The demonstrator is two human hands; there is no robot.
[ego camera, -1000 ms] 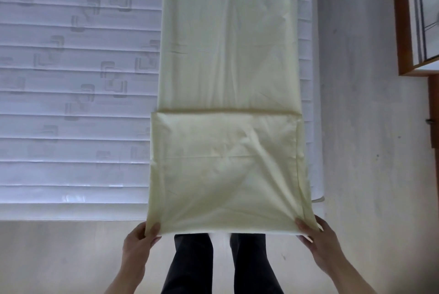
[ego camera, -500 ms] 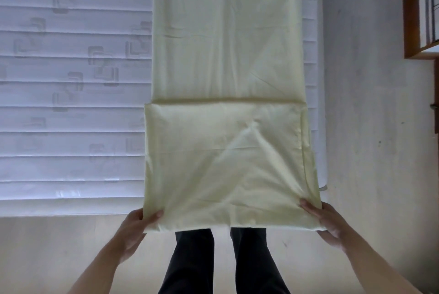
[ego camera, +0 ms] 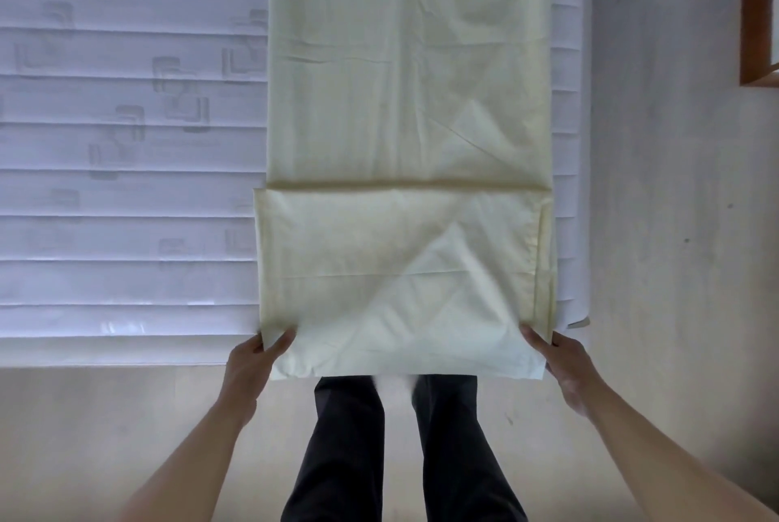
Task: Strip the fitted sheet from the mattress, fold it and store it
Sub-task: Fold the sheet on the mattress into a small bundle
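The fitted sheet (ego camera: 404, 121) is off the mattress (ego camera: 126, 142): the quilted white surface lies bare across the left of the frame, so the stripping step is judged complete. The sheet, pale yellow-green, lies as a long narrow strip running from the top centre of the frame down to the mattress's near edge. Its near end is doubled into a thicker panel in the lower centre, with a straight cross fold above it.

The left hand (ego camera: 253, 369) pinches the lower left corner of this panel, thumb on top and fingers beneath. The right hand (ego camera: 565, 369) pinches the lower right corner in the same manner. The near edge of the panel overhangs the mattress, above the person's dark trousers (ego camera: 400, 450).

Judgement: folding is in progress, roughly midway. The lengthwise folds are done; the remaining strip still needs folding end over end. Storage is not yet begun, and no storage place can be identified. A wooden frame (ego camera: 758, 15) shows at the upper right, above the floor (ego camera: 653, 226).
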